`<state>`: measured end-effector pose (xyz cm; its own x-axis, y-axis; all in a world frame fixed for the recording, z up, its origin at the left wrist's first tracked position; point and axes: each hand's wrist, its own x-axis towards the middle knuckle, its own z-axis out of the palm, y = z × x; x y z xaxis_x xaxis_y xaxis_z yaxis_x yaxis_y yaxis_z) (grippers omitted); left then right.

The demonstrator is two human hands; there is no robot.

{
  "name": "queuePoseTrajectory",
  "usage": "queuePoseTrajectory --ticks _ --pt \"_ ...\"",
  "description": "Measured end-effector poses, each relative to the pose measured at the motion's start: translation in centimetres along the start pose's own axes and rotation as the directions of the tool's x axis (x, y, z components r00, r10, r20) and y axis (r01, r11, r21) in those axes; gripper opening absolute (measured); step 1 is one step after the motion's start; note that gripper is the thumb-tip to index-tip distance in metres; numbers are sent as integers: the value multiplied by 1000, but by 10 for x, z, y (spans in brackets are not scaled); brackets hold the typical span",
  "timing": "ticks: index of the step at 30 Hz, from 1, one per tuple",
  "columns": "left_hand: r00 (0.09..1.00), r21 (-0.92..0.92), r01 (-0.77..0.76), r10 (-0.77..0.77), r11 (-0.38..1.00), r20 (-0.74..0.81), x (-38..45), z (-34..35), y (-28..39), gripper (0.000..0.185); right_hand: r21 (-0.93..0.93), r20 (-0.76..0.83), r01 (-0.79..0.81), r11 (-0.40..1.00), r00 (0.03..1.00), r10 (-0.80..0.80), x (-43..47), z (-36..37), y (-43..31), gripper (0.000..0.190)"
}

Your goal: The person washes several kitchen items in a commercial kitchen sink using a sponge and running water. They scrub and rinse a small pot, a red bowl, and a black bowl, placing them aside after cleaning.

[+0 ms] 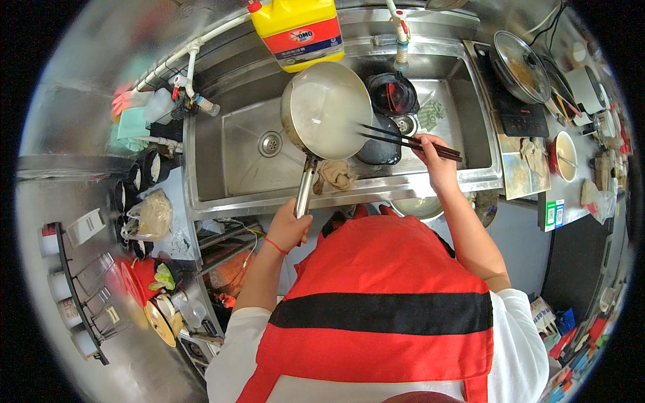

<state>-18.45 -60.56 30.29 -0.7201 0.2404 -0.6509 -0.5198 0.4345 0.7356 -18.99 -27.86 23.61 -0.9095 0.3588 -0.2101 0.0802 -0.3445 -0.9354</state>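
Observation:
My left hand (289,226) grips the metal handle of a saucepan (297,116) and holds the pan over a two-basin steel sink (237,166). Cloudy whitish liquid (335,118) lies in the pan. In my right hand (436,166) is a pair of dark chopsticks (388,135); their tips are blurred beside the pan's right rim, and I cannot tell whether they touch it. Black cookware (390,95) and a dark pan-like piece (380,146) rest in the right basin. A crumpled beige cloth (336,174) lies on the sink's near side, by the pan handle.
A yellow OMO detergent jug (300,32) stands behind the sink. Taps (401,30) reach over both basins. A green cloth (432,115) lies near the right drain. To the right are a glass-lidded pan (521,68) on an induction cooker (519,118) and a red bowl (564,156).

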Motion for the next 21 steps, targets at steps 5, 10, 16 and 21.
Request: queuePoseTrajectory --ticks 5,10,16,21 --pt "1000 17 -27 27 1000 2 0 -1 -1 14 21 1 12 1000 1000 -12 1 0 0 18" --pt "1000 39 -21 21 999 1 -2 -1 4 15 14 -12 29 999 1000 -29 0 2 -3 19" --pt "999 46 -33 34 998 -12 -3 0 7 15 3 3 25 1000 1000 -25 1 1 -6 19" --pt "1000 39 -26 27 999 -16 -4 1 10 15 -22 5 49 999 999 -49 0 1 -8 19"
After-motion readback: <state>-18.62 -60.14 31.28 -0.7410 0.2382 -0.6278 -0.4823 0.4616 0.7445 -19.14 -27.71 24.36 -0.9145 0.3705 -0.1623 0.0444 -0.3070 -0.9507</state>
